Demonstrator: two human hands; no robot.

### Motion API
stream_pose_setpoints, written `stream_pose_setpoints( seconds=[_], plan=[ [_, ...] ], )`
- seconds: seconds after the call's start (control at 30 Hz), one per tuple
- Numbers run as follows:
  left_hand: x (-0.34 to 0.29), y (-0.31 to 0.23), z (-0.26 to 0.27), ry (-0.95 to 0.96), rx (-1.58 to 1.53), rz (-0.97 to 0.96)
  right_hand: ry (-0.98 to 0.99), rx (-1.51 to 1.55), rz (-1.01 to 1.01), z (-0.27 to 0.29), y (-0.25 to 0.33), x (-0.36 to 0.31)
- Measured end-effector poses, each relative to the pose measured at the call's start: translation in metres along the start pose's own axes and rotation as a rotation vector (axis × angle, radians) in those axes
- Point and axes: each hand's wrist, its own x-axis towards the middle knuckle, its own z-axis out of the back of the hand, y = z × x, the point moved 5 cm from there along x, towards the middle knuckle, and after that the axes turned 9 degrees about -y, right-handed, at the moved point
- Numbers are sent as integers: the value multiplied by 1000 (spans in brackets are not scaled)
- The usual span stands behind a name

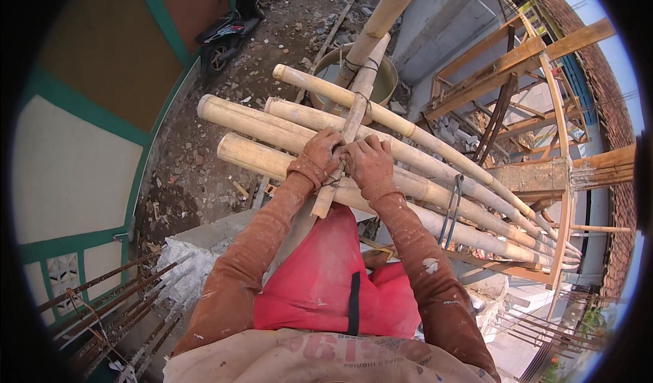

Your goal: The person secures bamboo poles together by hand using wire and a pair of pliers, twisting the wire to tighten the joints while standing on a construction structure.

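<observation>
Several pale bamboo poles (pixel 309 117) lie side by side, running from the left middle to the far right. A narrow split-bamboo crosspiece (pixel 358 111) lies over their left part. My left hand (pixel 321 154) is closed against the crosspiece, fingers curled. Close to it my right hand (pixel 369 165) is closed too, fingertips pinched and nearly meeting the left ones. What they grip is hidden between the fingers. Dark thin wire (pixel 363 99) binds the crosspiece to the farthest pole, and more wire (pixel 333 183) shows just below my hands.
A thick upright bamboo post (pixel 385 17) rises beyond the crosspiece, near a round tub of liquid (pixel 392 77). Rubble covers the ground far below; a motorbike (pixel 228 29) is parked there. Rusty rebar (pixel 109 294) sticks out at lower left. Timber framing (pixel 554 111) stands at right.
</observation>
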Motion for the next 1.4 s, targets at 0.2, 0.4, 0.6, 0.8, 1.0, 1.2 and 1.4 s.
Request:
stream_pose_setpoints(
  seconds=[0.2,0.4,0.6,0.8,1.0,1.2,1.4],
  plan=[
    [-6,3,1,89,-56,27,333,236,-203,-24,-23,8],
    [-12,-2,2,74,-21,-70,139,171,152,-11,-11,25],
    [-12,-1,-12,-12,54,69,457,381,-324,-47,-46,9],
    [-18,-7,-12,-63,44,61,728,850,-978,-72,-62,-8],
    [-19,-2,-8,-38,21,107,768,799,-843,-56,-51,2],
    [-18,-1,-8,-69,26,100,248,592,-291,-23,-52,-9],
    [-15,-1,-9,-93,-19,30,65,321,174,-12,-29,-5]
  ],
)
